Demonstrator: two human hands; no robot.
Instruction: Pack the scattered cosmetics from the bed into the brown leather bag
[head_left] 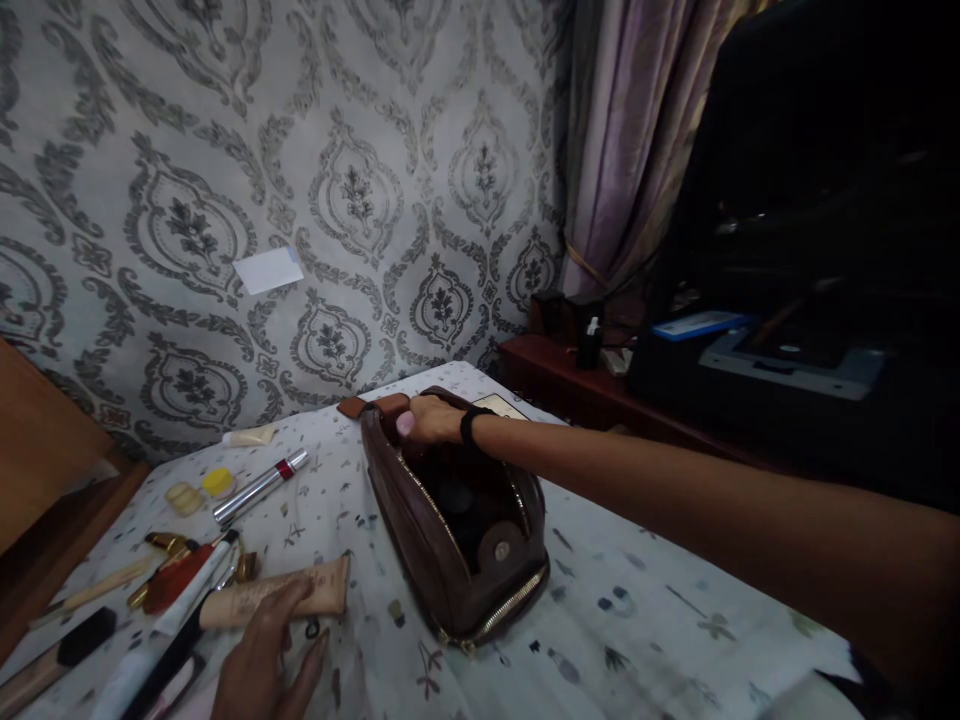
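A dark brown zippered makeup bag (420,545) stands unzipped on the printed cloth, its mouth facing up. My right hand (435,418) reaches to the bag's far end, with the fingers closed at the opening. A small pink spot shows at those fingertips; I cannot tell if it is a nail or an object. My left hand (262,660) is low in front, fingers apart, over the near side of a beige cosmetic tube (322,588). Whether it touches the tube is unclear. Dark contents inside the bag are hard to make out.
Left of the bag lie a silver tube (259,488), a yellow-lidded jar (218,483), a cream tube (251,437) and several other cosmetics. Patterned wallpaper (360,190) rises behind. To the right are a reddish-brown shelf (536,365) and a large dark screen (810,230).
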